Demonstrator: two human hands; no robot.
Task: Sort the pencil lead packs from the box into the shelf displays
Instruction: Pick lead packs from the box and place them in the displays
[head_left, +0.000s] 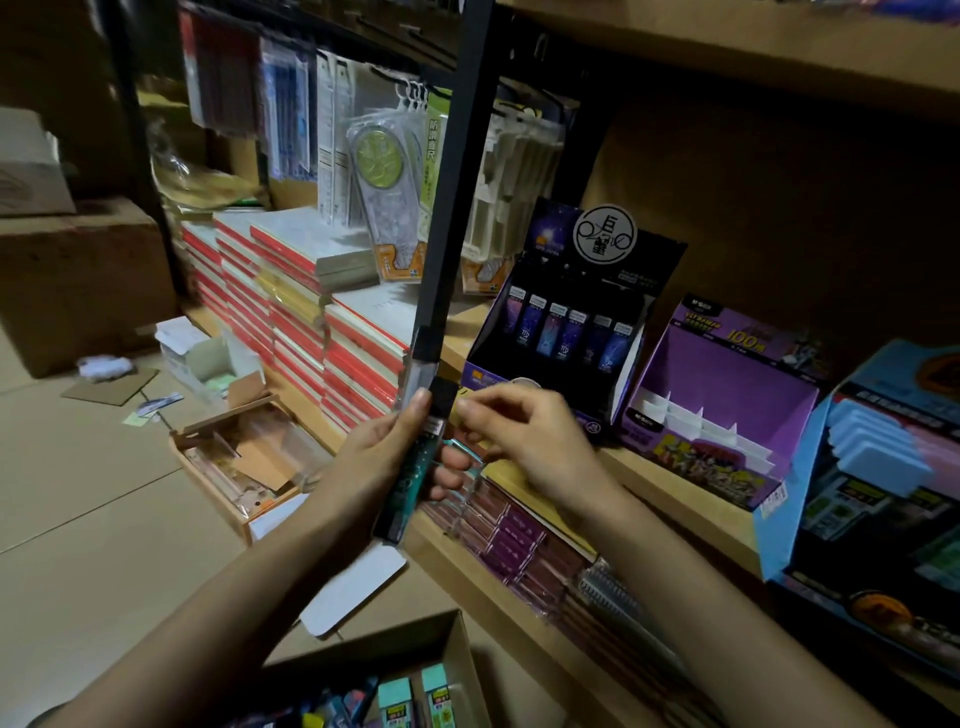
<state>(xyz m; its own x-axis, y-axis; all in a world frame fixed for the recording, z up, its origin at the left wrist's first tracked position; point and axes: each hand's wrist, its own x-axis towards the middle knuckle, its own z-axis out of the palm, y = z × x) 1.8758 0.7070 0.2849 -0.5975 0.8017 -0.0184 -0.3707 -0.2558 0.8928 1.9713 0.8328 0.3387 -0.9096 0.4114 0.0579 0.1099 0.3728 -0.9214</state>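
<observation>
The left hand (371, 460) grips a tall stack of dark teal pencil lead packs (413, 473), held upright in front of the shelf (670, 480). The right hand (524, 436) is just beside the stack, its fingers curled near the top; I cannot tell whether it pinches a pack. Beyond them on the shelf stand a dark display (566, 332) with a row of packs and a purple display (717, 410) with white dividers. More packs (397, 699) lie in the cardboard box (363, 657) below.

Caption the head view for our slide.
Left hand grips lead packs upright before the shelf display, right hand close beside, box below.
</observation>
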